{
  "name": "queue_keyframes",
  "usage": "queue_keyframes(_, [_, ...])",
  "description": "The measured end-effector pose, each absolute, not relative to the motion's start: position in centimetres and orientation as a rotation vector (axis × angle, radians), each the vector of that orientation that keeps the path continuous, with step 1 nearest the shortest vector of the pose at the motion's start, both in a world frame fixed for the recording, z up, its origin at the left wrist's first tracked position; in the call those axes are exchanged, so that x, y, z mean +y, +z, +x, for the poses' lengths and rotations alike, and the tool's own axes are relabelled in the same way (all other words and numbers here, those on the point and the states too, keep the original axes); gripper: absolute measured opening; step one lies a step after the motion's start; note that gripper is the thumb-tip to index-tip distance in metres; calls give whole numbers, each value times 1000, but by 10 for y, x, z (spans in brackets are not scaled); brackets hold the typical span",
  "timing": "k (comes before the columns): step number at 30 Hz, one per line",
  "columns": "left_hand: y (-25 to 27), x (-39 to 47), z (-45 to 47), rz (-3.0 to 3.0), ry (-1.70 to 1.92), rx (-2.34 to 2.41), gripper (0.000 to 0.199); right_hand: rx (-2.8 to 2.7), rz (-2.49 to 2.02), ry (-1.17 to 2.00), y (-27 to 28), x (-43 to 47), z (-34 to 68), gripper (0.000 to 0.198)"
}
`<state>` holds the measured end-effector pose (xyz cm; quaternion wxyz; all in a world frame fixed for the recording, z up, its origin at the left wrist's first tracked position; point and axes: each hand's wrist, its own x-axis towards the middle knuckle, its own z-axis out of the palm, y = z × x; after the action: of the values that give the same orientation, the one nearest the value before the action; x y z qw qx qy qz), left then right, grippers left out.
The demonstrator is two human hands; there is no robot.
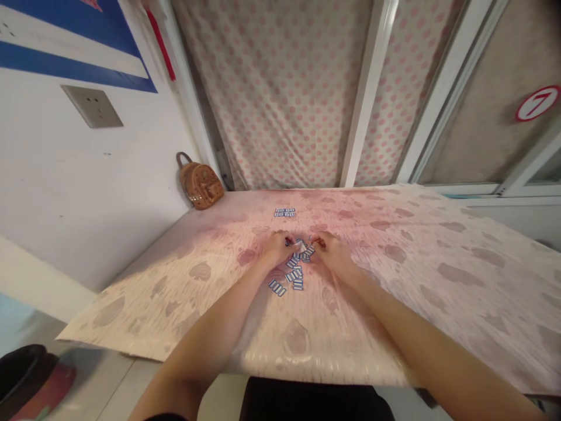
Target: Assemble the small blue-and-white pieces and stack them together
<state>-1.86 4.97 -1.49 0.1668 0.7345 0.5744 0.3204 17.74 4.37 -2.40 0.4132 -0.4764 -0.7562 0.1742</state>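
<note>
Small flat pieces with blue and white stripes (294,273), like little cards or stickers, lie in a loose pile at the middle of the table. My left hand (278,248) is at the pile's left side, thumb and fingers pinched on a small whitish piece (302,248). Across from it, my right hand (332,251) has its fingers curled together at the pile's right edge; what they hold is too small to make out. Nearer to me, one striped piece (277,287) lies apart from the others. Beyond my hands, more striped pieces (284,213) sit in two neat rows.
A patterned pinkish cloth (298,339) covers the table. A brown mini backpack (202,186) leans by the wall at the back left. Behind the table hangs a dotted curtain (280,93). On the floor at lower left stands a dark and red container (35,380).
</note>
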Motion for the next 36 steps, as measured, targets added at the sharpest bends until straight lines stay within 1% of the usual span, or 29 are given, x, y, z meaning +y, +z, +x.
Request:
queue_keyframes(2, [-9,46,-19,2091,1012,1589,11,-1872,-1188,490,-21,42,176,18])
queue_keyframes(3, [-6,44,-18,2105,1070,1555,12,-1837,-1188,566,-19,41,175,19])
queue_keyframes(7, [5,35,-12,2257,1204,1350,13,-1525,-1178,1117,-14,43,173,35])
queue_keyframes(9, [8,32,-10,2338,1163,1233,17,-1397,-1177,1244,-14,46,175,42])
queue_keyframes(11, [8,33,-13,2354,1132,1193,22,-1389,-1201,1202,-14,50,179,48])
queue_keyframes(12, [7,35,-16,2336,1134,1225,21,-1420,-1215,1153,-14,52,181,49])
queue_keyframes(15, [1,44,-31,2229,1089,1493,9,-1568,-1239,1034,-16,58,188,51])
queue_keyframes(19, [-8,52,-44,2143,850,1697,9,-1761,-1337,1005,-13,58,193,55])
queue_keyframes(21, [-11,53,-43,2117,793,1718,15,-1842,-1447,865,-7,55,195,52])
queue_keyframes(23, [-14,53,-40,2101,760,1729,21,-1864,-1560,653,0,52,198,47])
queue_keyframes(25, [-15,54,-37,2097,748,1711,20,-1821,-1646,484,5,50,201,46])
queue_keyframes(27, [-16,55,-36,2087,737,1676,16,-1778,-1666,398,8,50,203,49])
queue_keyframes(29, [-16,56,-37,2071,733,1669,17,-1763,-1659,358,8,51,204,49])
queue_keyframes(33, [-17,57,-38,2093,756,1723,28,-1799,-1600,330,4,51,203,46])
queue_keyframes(36, [-18,60,-38,2082,744,1708,26,-1802,-1544,315,4,49,202,44])
